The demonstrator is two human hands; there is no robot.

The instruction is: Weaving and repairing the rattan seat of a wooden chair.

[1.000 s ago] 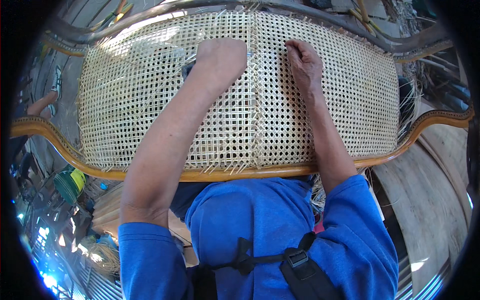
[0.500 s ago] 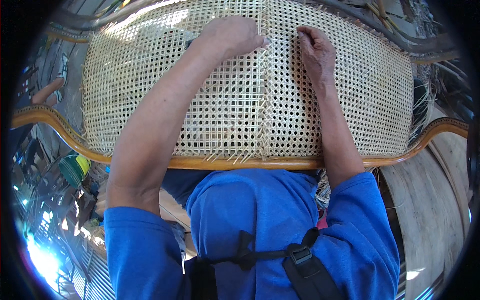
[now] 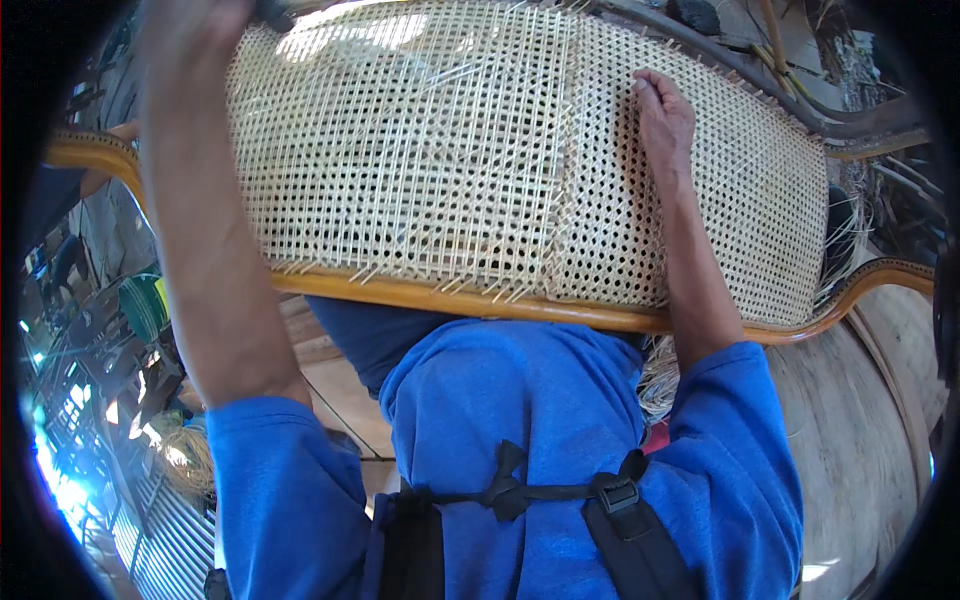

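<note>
A woven cane panel (image 3: 430, 170) in a curved wooden frame (image 3: 480, 300) lies tilted across my lap. Its left part is an open square lattice; the right part (image 3: 740, 200) is a denser finished weave. My right hand (image 3: 662, 118) rests knuckles-up on the seam between the two, with its fingertips curled into the cane. My left arm reaches up along the panel's left side, and my left hand (image 3: 195, 18) is blurred at the top edge, half out of view. What it holds is not visible.
Loose cane strands (image 3: 850, 240) hang off the frame's right end and bunch under it (image 3: 660, 370). A wooden plank floor (image 3: 850, 420) lies to the right. Green items (image 3: 140, 305), a coil of cane (image 3: 185, 455) and clutter sit low on the left.
My left hand has lifted off the middle of the weave and swung up to the top left edge. The right hand has stayed on the seam. The view has shifted so the panel sits further right.
</note>
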